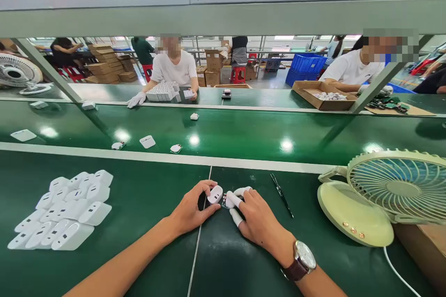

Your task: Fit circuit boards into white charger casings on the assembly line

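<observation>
Between the thumb and fingers of my left hand (193,206) is a white plastic charger housing (215,195), its face with small slots turned up toward me. Close on its right, my right hand (256,216), with white finger cots on several fingertips, grips a small circuit board (225,200). The fingers cover most of that board. Both hands are low over the green table, near a thin white line. Black tweezers (282,195) lie to the right of my right hand. Several similar white housings (62,209) stand grouped at the left.
A yellow-green desk fan (355,213) with a white cable stands at the right. Beyond the pale edge strip runs a green conveyor belt (244,134) carrying several white parts (147,142). Across it sit two people in white shirts, one near a cardboard tray (322,95).
</observation>
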`<action>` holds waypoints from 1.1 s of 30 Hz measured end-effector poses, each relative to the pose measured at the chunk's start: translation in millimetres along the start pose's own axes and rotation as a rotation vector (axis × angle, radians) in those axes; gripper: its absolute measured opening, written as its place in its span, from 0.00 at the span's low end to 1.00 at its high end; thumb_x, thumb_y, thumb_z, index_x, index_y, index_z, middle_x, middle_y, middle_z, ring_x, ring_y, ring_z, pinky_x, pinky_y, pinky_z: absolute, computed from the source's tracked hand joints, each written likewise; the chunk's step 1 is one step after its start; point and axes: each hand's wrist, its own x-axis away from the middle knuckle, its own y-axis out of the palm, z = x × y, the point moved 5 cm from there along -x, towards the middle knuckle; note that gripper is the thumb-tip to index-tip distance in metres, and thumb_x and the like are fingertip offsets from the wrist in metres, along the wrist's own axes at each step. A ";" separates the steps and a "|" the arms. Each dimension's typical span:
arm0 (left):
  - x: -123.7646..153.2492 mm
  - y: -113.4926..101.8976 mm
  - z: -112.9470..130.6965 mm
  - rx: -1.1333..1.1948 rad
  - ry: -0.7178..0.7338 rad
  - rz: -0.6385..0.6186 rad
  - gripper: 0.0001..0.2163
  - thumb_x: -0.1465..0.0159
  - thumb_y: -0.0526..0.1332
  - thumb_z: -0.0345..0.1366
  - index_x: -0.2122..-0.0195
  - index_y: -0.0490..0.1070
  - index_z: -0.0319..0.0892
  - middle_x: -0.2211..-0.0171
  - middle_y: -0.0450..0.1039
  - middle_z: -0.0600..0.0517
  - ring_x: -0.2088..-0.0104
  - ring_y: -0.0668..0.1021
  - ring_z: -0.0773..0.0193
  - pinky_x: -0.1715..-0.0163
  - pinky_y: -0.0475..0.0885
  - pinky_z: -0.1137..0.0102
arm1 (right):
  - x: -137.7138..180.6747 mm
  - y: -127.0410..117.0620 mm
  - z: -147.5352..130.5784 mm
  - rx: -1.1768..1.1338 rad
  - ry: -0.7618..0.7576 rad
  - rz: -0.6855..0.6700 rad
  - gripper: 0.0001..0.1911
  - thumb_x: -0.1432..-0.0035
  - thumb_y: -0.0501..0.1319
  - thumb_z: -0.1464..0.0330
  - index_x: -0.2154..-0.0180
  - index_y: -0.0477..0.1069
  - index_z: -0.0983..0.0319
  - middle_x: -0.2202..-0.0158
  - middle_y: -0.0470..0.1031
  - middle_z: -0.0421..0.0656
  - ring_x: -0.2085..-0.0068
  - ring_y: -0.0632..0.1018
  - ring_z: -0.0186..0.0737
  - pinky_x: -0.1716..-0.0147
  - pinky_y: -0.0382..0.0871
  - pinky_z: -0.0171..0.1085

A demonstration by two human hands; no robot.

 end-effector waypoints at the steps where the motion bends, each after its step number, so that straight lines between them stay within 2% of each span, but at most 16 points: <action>1: 0.7 -0.2 0.2 -0.001 0.008 -0.003 0.10 0.35 0.65 0.38 0.62 0.61 0.48 0.48 0.77 0.46 0.49 0.80 0.56 0.49 0.76 0.59 | 0.7 0.4 2.3 -0.009 0.012 0.025 0.23 0.35 0.61 0.73 0.39 0.67 0.63 0.55 0.75 0.52 0.56 0.74 0.53 0.56 0.75 0.50; 4: 2.4 -1.5 1.8 -0.016 0.047 0.009 0.09 0.33 0.63 0.37 0.62 0.61 0.48 0.52 0.78 0.49 0.54 0.81 0.59 0.53 0.77 0.63 | 1.1 0.9 6.7 -0.014 0.039 0.058 0.29 0.34 0.63 0.70 0.35 0.62 0.63 0.55 0.75 0.51 0.56 0.75 0.53 0.57 0.76 0.50; 7: 3.2 -4.0 4.8 -0.039 0.098 0.043 0.08 0.33 0.64 0.35 0.60 0.62 0.47 0.54 0.77 0.50 0.57 0.81 0.61 0.55 0.77 0.65 | -1.0 0.5 5.5 0.018 0.042 0.022 0.22 0.33 0.63 0.70 0.39 0.69 0.58 0.52 0.75 0.51 0.57 0.75 0.52 0.58 0.76 0.50; 9: 3.9 -5.0 7.9 -0.074 0.152 0.056 0.10 0.33 0.64 0.35 0.54 0.65 0.47 0.53 0.76 0.48 0.53 0.80 0.59 0.52 0.77 0.64 | -2.0 0.0 5.3 0.034 0.053 0.012 0.20 0.32 0.61 0.72 0.40 0.72 0.56 0.51 0.74 0.52 0.57 0.75 0.51 0.58 0.76 0.49; 12: 5.3 -2.5 10.3 -0.125 0.203 0.003 0.17 0.32 0.65 0.35 0.44 0.65 0.48 0.49 0.75 0.46 0.48 0.79 0.56 0.46 0.76 0.62 | -2.1 0.7 6.3 0.014 0.032 0.018 0.23 0.32 0.59 0.74 0.38 0.70 0.56 0.51 0.75 0.52 0.55 0.76 0.52 0.57 0.77 0.49; 15: 6.8 0.3 7.9 -0.122 0.182 -0.057 0.18 0.32 0.65 0.37 0.43 0.66 0.48 0.48 0.74 0.46 0.49 0.79 0.56 0.47 0.77 0.62 | -1.1 1.3 7.2 -0.002 -0.016 0.015 0.26 0.33 0.58 0.77 0.36 0.68 0.56 0.53 0.76 0.51 0.54 0.77 0.51 0.56 0.78 0.49; 18: 7.3 0.0 6.4 -0.092 0.146 -0.073 0.21 0.34 0.68 0.39 0.43 0.65 0.48 0.47 0.73 0.45 0.52 0.80 0.56 0.52 0.78 0.63 | 0.2 0.2 8.1 0.045 -0.029 0.014 0.21 0.32 0.60 0.74 0.39 0.71 0.58 0.47 0.75 0.55 0.50 0.77 0.55 0.54 0.78 0.52; 22: 5.8 -1.1 8.9 -0.085 0.094 -0.118 0.23 0.38 0.70 0.39 0.44 0.65 0.47 0.53 0.75 0.48 0.58 0.80 0.58 0.57 0.79 0.64 | 1.3 2.0 8.2 0.050 -0.072 0.039 0.20 0.33 0.62 0.73 0.41 0.71 0.60 0.45 0.75 0.55 0.46 0.76 0.58 0.50 0.78 0.55; 25: 5.2 -4.2 14.7 -0.091 0.154 -0.094 0.20 0.36 0.68 0.36 0.45 0.66 0.46 0.53 0.76 0.47 0.53 0.79 0.56 0.51 0.77 0.61 | -0.3 1.4 7.4 -0.024 -0.099 0.111 0.21 0.33 0.59 0.76 0.40 0.69 0.59 0.49 0.77 0.51 0.48 0.78 0.55 0.52 0.79 0.53; 27: 5.9 -5.5 15.6 -0.078 0.184 -0.066 0.20 0.35 0.68 0.35 0.44 0.65 0.46 0.50 0.76 0.47 0.51 0.79 0.56 0.48 0.77 0.61 | -2.5 -3.5 7.2 -0.108 -0.059 0.185 0.20 0.33 0.58 0.76 0.41 0.68 0.58 0.53 0.78 0.49 0.52 0.79 0.51 0.54 0.80 0.50; 30: 8.4 -5.9 10.5 -0.072 0.171 -0.022 0.23 0.35 0.68 0.35 0.41 0.63 0.48 0.48 0.76 0.48 0.51 0.80 0.58 0.48 0.77 0.62 | -5.1 -15.5 4.6 -0.209 0.040 0.301 0.21 0.36 0.59 0.75 0.42 0.66 0.59 0.55 0.77 0.48 0.55 0.80 0.48 0.56 0.80 0.48; 33: 11.9 -5.6 7.2 -0.086 0.217 0.035 0.27 0.34 0.67 0.34 0.36 0.59 0.49 0.45 0.76 0.47 0.47 0.80 0.57 0.45 0.77 0.60 | -7.0 -25.9 -6.8 -0.244 -0.012 0.377 0.20 0.37 0.60 0.76 0.44 0.66 0.60 0.54 0.76 0.49 0.54 0.79 0.47 0.56 0.80 0.48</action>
